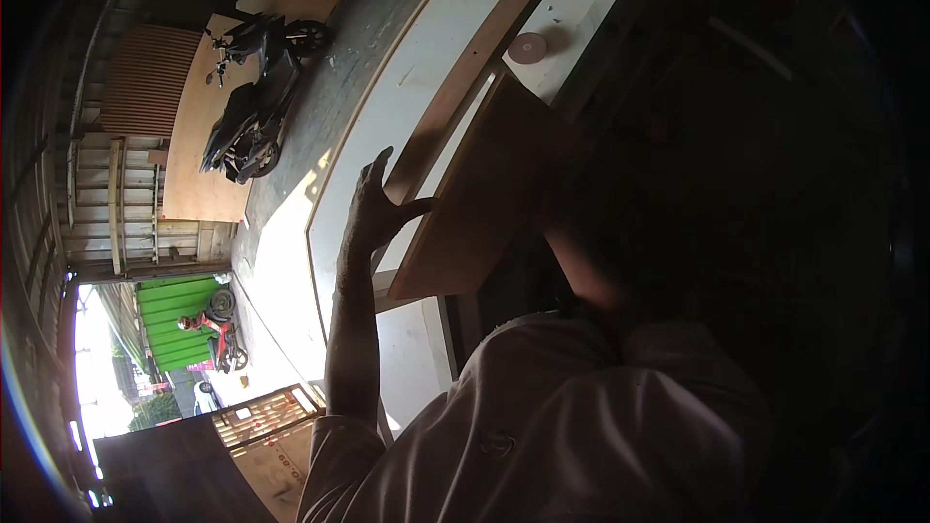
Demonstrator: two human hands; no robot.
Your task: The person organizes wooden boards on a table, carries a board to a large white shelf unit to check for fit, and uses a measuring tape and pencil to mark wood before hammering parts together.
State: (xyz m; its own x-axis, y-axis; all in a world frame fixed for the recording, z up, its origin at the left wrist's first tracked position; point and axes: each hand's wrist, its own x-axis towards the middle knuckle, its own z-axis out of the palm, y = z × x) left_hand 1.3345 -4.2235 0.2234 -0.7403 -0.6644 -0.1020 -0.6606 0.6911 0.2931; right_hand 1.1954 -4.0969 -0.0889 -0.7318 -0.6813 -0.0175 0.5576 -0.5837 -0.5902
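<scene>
Open-handed at one brown board

Holds the left hand wide open left of centre, grasping nothing, with thumb at the left edge of the board at mid-frame. Cannot tell the grip of the right hand, deep in shadow. Counted toward the top: one long wooden strip, one pink disc, one white table; at left, one black motorbike, one red motorbike.
</scene>
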